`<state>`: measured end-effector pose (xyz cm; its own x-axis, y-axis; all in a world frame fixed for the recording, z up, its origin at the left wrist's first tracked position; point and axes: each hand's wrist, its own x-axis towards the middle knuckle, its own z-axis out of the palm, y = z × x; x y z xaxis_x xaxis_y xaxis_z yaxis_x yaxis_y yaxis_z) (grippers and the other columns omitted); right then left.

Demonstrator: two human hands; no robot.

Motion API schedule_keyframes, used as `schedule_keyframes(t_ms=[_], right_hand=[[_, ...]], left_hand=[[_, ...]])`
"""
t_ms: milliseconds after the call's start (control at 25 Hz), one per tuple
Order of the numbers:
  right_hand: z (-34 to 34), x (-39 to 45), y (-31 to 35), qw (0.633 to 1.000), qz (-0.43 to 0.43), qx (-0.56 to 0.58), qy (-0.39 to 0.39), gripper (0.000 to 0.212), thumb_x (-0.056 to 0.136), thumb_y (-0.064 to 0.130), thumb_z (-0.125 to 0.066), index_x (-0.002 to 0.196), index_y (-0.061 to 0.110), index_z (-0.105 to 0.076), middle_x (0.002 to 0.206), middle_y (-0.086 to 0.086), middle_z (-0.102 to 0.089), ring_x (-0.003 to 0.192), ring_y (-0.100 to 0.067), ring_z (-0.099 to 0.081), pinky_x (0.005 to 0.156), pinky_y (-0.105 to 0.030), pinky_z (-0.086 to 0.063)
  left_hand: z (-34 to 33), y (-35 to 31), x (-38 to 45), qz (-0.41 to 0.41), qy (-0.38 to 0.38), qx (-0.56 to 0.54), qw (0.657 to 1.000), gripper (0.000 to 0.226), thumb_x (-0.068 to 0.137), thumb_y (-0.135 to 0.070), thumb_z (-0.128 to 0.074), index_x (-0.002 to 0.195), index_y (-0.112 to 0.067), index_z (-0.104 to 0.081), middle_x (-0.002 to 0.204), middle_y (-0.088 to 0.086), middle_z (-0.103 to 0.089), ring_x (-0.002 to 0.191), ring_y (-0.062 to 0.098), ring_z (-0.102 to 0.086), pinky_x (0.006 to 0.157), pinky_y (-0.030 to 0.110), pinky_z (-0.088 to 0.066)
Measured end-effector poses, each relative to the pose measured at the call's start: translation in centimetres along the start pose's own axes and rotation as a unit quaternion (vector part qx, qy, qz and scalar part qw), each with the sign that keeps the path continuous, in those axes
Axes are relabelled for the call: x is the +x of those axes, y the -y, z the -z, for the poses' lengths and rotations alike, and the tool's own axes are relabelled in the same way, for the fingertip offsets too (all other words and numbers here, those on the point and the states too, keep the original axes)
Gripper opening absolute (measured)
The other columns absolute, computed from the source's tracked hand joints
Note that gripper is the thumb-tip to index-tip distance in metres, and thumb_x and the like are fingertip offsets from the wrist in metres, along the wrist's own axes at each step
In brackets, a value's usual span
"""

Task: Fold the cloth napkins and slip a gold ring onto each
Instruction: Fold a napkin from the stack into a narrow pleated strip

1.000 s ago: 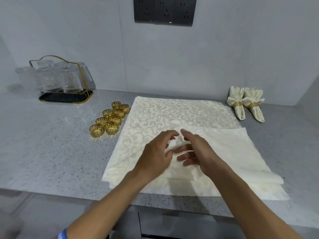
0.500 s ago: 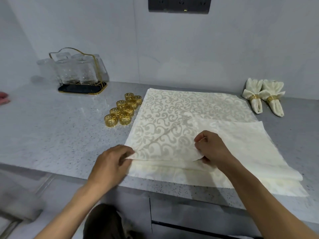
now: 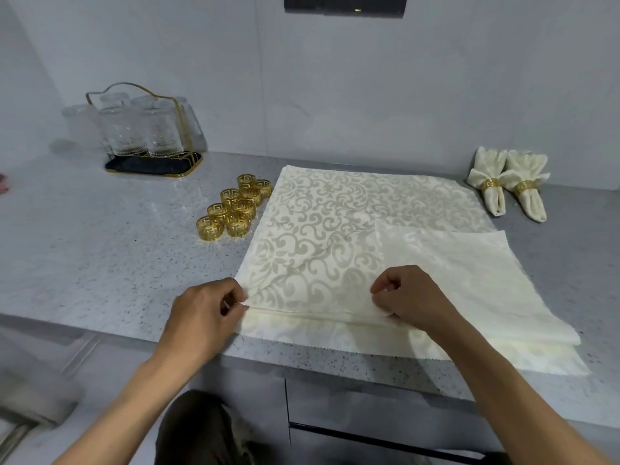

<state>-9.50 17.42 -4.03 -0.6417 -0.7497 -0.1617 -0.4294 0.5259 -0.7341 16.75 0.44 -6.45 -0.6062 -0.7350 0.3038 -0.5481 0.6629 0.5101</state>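
A stack of cream patterned cloth napkins (image 3: 335,213) lies flat on the grey speckled counter (image 3: 100,246). The top napkin (image 3: 312,266) has its near edge turned over into a fold. My left hand (image 3: 204,317) pinches that fold at its left end. My right hand (image 3: 409,300) pinches the same fold further right, fingers curled over the cloth. Several loose gold rings (image 3: 235,206) sit in a cluster just left of the stack. Two rolled napkins with gold rings on them (image 3: 506,182) lie at the back right.
A gold wire rack of clear glasses (image 3: 141,132) stands on a dark tray at the back left. The counter's front edge runs just under my wrists, with cabinet fronts (image 3: 369,414) below. A dark socket panel (image 3: 345,5) is on the wall.
Both hands came from the napkin's middle back to its near edge and spread apart. They brought a flap of the top napkin with them and hold it as a flat fold.
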Motion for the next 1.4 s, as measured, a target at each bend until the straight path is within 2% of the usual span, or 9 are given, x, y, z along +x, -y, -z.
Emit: schedule_keyframes(t_ms=[240, 480, 640, 800, 920, 1040, 1160, 1280, 1400], right_hand=[[0.9, 0.2, 0.0, 0.997, -0.041, 0.056, 0.026, 0.011, 0.082, 0.003, -0.070, 0.078, 0.011, -0.076, 0.055, -0.006, -0.062, 0.044, -0.014, -0.050, 0.045, -0.020, -0.039], [0.4, 0.1, -0.1, 0.999, 0.005, -0.018, 0.040, 0.013, 0.079, 0.006, -0.069, 0.074, 0.017, -0.075, 0.052, 0.008, -0.064, 0.047, -0.002, -0.057, 0.054, -0.019, -0.045], [0.2, 0.1, -0.5, 0.999, 0.019, -0.029, 0.016, 0.012, 0.077, 0.008, -0.070, 0.072, 0.018, -0.074, 0.047, 0.010, -0.058, 0.042, 0.000, -0.051, 0.052, -0.019, -0.043], [-0.1, -0.4, -0.3, 0.998, 0.027, -0.047, 0.006, 0.013, 0.078, 0.011, -0.070, 0.071, 0.022, -0.073, 0.050, 0.010, -0.057, 0.044, 0.000, -0.049, 0.052, -0.019, -0.043], [0.0, 0.0, 0.8, 0.988, 0.043, -0.149, 0.005, 0.006, 0.082, 0.022, -0.066, 0.078, 0.024, -0.069, 0.074, 0.011, -0.063, 0.065, -0.004, -0.058, 0.061, -0.021, -0.047], [-0.5, 3.3, 3.4, 0.952, 0.151, -0.233, -0.127, 0.025, 0.094, 0.037, -0.052, 0.109, 0.022, -0.066, 0.111, 0.008, -0.065, 0.101, -0.017, -0.061, 0.084, -0.034, -0.050], [-2.6, 7.8, 3.0, 0.919, 0.176, -0.342, -0.090, 0.056, 0.103, 0.048, -0.028, 0.151, 0.019, -0.033, 0.159, -0.002, -0.030, 0.145, -0.026, -0.028, 0.115, -0.045, -0.026], [-4.4, 9.4, 0.2, 0.938, 0.118, -0.325, -0.001, 0.062, 0.102, 0.053, -0.016, 0.157, 0.022, -0.015, 0.165, 0.001, -0.008, 0.152, -0.022, -0.002, 0.121, -0.049, -0.004], [-0.2, 10.2, -1.6, 0.945, 0.164, -0.274, -0.074, 0.053, 0.103, 0.040, -0.022, 0.152, 0.020, -0.029, 0.162, -0.002, -0.023, 0.150, -0.026, -0.016, 0.120, -0.047, -0.013]], left_hand=[[0.8, 0.7, -0.1, 0.015, 0.007, -0.003, 1.000, 0.016, 0.077, -0.011, -0.079, 0.078, -0.026, -0.075, 0.070, -0.023, -0.064, 0.064, -0.006, -0.059, 0.060, 0.008, -0.038], [0.8, -0.4, 0.3, 0.072, 0.040, 0.059, 0.995, 0.015, 0.077, -0.014, -0.069, 0.072, -0.028, -0.067, 0.075, -0.016, -0.065, 0.072, 0.005, -0.059, 0.059, 0.021, -0.037], [0.3, -3.9, 0.3, -0.068, 0.011, 0.121, 0.990, 0.028, 0.086, -0.023, -0.049, 0.102, -0.017, -0.072, 0.105, -0.002, -0.068, 0.096, 0.023, -0.060, 0.083, 0.036, -0.045], [-5.3, -9.7, 3.2, -0.113, 0.143, 0.092, 0.979, 0.050, 0.106, -0.033, -0.026, 0.152, -0.014, -0.028, 0.161, 0.001, -0.022, 0.148, 0.018, -0.016, 0.122, 0.036, -0.009], [-9.1, -9.6, 4.8, -0.100, 0.190, 0.144, 0.966, 0.059, 0.105, -0.042, -0.016, 0.157, -0.015, -0.008, 0.166, 0.002, 0.000, 0.151, 0.018, 0.004, 0.122, 0.044, 0.004], [-10.1, -8.5, 4.6, -0.116, 0.189, 0.180, 0.958, 0.063, 0.103, -0.049, -0.009, 0.157, -0.018, -0.002, 0.165, 0.001, 0.005, 0.151, 0.018, 0.008, 0.122, 0.046, 0.005], [-10.2, -8.5, 4.5, -0.114, 0.184, 0.163, 0.963, 0.068, 0.100, -0.057, -0.008, 0.158, -0.023, 0.002, 0.165, -0.003, 0.009, 0.150, 0.014, 0.013, 0.122, 0.044, 0.007], [-10.0, -8.5, 4.5, -0.110, 0.197, 0.164, 0.960, 0.077, 0.092, -0.070, -0.005, 0.156, -0.030, 0.008, 0.163, -0.007, 0.016, 0.149, 0.012, 0.019, 0.122, 0.042, 0.010], [-9.9, -8.4, 4.5, -0.119, 0.200, 0.169, 0.958, 0.085, 0.082, -0.081, -0.001, 0.154, -0.037, 0.013, 0.161, -0.008, 0.023, 0.147, 0.012, 0.024, 0.121, 0.042, 0.011]])
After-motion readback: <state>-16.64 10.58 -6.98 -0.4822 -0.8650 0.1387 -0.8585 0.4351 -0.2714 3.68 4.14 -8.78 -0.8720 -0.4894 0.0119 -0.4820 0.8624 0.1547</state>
